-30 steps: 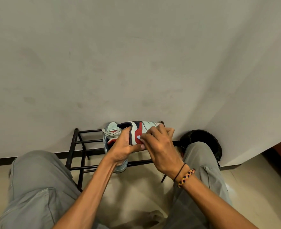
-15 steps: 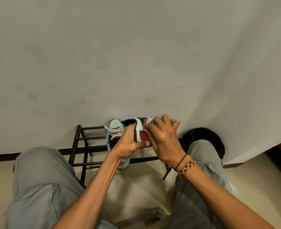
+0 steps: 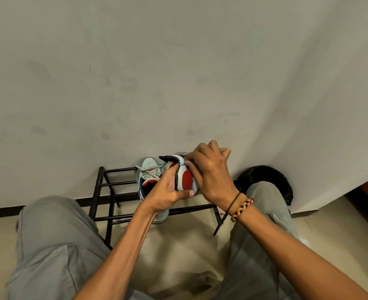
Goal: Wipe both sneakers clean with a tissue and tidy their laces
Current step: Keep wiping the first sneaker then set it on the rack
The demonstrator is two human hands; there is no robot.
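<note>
both hands on one sneaker above the shoe rack

both hands work on the same raised sneaker point(image 3: 184, 177), held above a low black metal shoe rack point(image 3: 105, 187). the left hand point(image 3: 165, 191) grips it from below and from the left side, thumb stretched under the white and red side panel, fingers curled behind the shoe. the right hand point(image 3: 211, 172) is curled over the shoe's right side, its fingertips pinching a small white tissue point(image 3: 182, 163) against the upper edge near the dark collar. that wrist wears a thin black cord and a braided bracelet point(image 3: 242, 210) in yellow, red and dark strands.

the second sneaker point(image 3: 149, 176), pale blue-grey with a red and navy lining, rests on the rack just behind and to the left of the held one, toe toward the wall. its pale laces point(image 3: 149, 171) lie loose and crossed over the tongue. its heel shows below the left wrist, over the front rail.

the rack stands against a plain off-white wall point(image 3: 178, 72) marked with faint smudges, with a dark skirting strip point(image 3: 3, 212) running along its foot. the floor point(image 3: 178, 245) is pale, glossy tile. a round black object point(image 3: 265, 176) sits on the floor in the corner to the right of the rack, partly hidden by the right knee. grey trousers point(image 3: 48, 245) cover both knees, spread to either side of the rack.
</note>
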